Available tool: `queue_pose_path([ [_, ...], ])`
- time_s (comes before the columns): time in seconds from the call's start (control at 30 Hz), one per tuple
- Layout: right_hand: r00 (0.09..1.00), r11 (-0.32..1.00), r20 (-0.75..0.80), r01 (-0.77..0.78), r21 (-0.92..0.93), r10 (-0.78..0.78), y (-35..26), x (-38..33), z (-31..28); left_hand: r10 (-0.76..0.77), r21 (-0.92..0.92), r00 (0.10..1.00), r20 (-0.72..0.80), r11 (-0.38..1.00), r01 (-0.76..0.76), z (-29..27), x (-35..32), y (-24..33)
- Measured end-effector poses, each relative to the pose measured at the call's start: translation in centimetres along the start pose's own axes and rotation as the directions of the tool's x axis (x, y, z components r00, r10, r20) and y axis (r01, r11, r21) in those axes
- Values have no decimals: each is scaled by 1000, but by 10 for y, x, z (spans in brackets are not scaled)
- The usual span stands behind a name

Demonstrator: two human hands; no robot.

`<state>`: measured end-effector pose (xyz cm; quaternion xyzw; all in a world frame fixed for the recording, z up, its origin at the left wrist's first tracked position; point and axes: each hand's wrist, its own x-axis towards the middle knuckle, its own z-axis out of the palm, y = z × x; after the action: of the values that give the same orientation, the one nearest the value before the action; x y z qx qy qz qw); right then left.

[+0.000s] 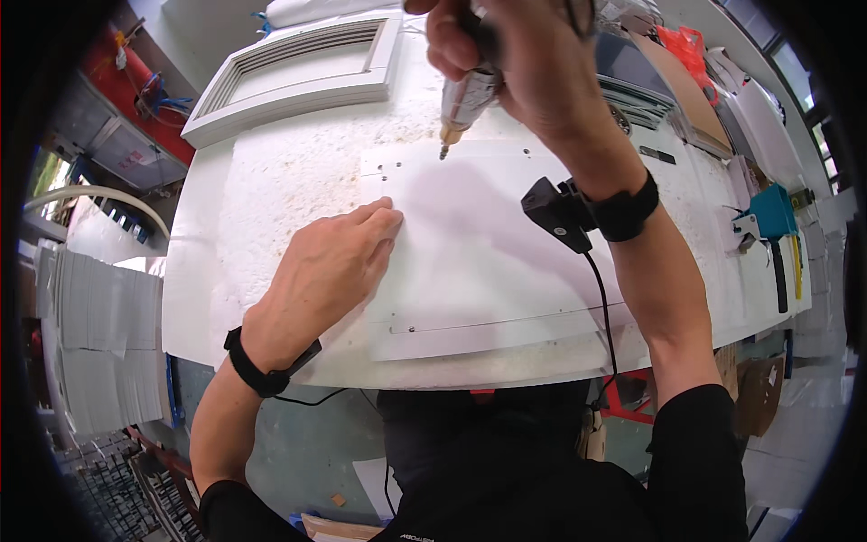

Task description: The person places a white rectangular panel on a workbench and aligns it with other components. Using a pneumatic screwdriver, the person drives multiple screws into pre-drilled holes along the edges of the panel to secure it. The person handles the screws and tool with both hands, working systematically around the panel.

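Observation:
My right hand (501, 50) grips a power screwdriver (468, 98) above the far part of a flat white panel (488, 280). Its narrow bit points down and seems to hover over the panel, near the far edge; whether it touches cannot be made out. Small dark screws or holes show near the panel's corners, several of them at the far left. Against the panel's left edge rests my left hand (339, 253), laid flat with its fingers stretched forward and holding nothing. A black strap is on each wrist, and the right one carries a small camera (558, 215).
White slatted frames (293, 77) are stacked at the table's far left. Toward the right edge lie a teal tape dispenser (772, 214) and a small dark strip (657, 155). Dark and brown sheets (682, 90) sit at the far right. Left of the table stand piled white panels (99, 334).

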<state>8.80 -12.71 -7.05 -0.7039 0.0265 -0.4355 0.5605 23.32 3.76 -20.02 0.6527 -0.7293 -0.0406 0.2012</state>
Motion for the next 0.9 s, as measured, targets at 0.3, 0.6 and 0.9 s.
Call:
queue_pose_path([
  [0.3,933,966,-275,186,-178,-230,-46,-76,-129,230,-249,972,42,945,-213,33,105,80],
  [0.6,941,975,-290,126,-182,-176,-41,-117,-158,405,-161,914,23,904,-396,88,151,106],
  [0.9,940,979,-299,122,-161,-166,-38,-128,-169,414,-45,908,63,910,-412,97,163,114],
])
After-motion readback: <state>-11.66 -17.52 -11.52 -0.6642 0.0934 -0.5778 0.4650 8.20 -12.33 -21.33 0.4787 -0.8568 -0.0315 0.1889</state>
